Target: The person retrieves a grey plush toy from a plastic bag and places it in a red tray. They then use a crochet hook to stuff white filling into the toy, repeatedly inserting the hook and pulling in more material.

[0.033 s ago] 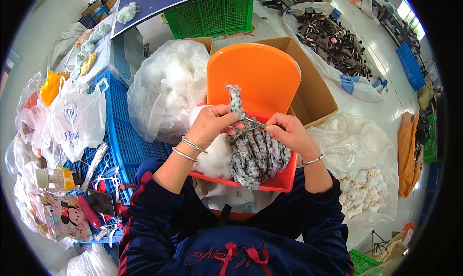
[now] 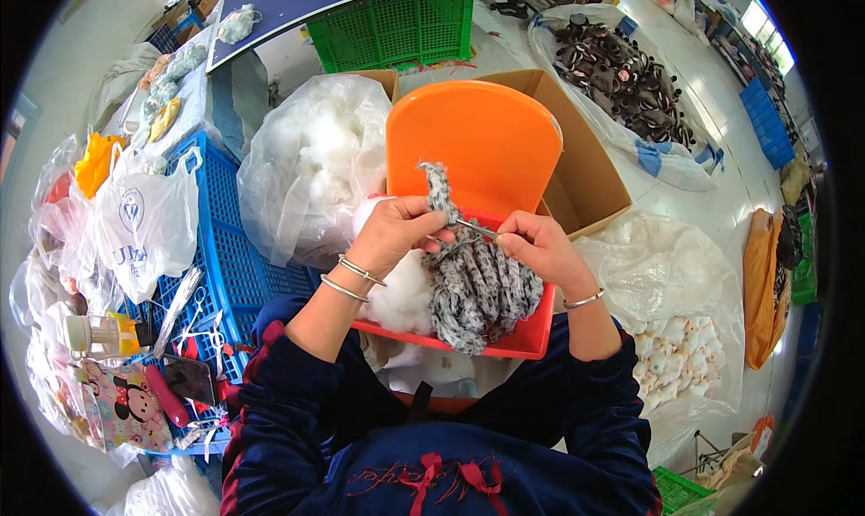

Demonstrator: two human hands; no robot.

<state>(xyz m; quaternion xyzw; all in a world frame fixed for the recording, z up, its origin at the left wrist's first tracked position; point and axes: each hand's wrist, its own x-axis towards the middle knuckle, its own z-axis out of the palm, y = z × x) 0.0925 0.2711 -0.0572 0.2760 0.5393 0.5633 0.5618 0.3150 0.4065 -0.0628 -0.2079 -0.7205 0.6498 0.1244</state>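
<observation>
My left hand (image 2: 405, 228) is closed in a pinch on a narrow grey knitted strip (image 2: 437, 187), whose loose end sticks up in front of the orange panel. In my closed right hand (image 2: 536, 246) is a slim metal tool (image 2: 478, 229); its far end meets the strip at my left fingertips, and I cannot make out its tip. A heap of similar grey, black and white knitted pieces (image 2: 487, 286) lies beneath both hands in a red tray (image 2: 532, 340). White stuffing (image 2: 401, 300) sits at the heap's left, below my left wrist.
Behind the tray rises an orange panel (image 2: 473, 142), with a cardboard box (image 2: 586, 173) around its right. A clear bag of stuffing (image 2: 315, 155) stands left. Blue crates (image 2: 234, 255) hold scissors (image 2: 194, 322) and a phone (image 2: 189, 378). Another plastic bag (image 2: 685, 309) lies right.
The upper end of the grey strip has dipped very slightly to the left. Both hands and the metal tool stay in the same place.
</observation>
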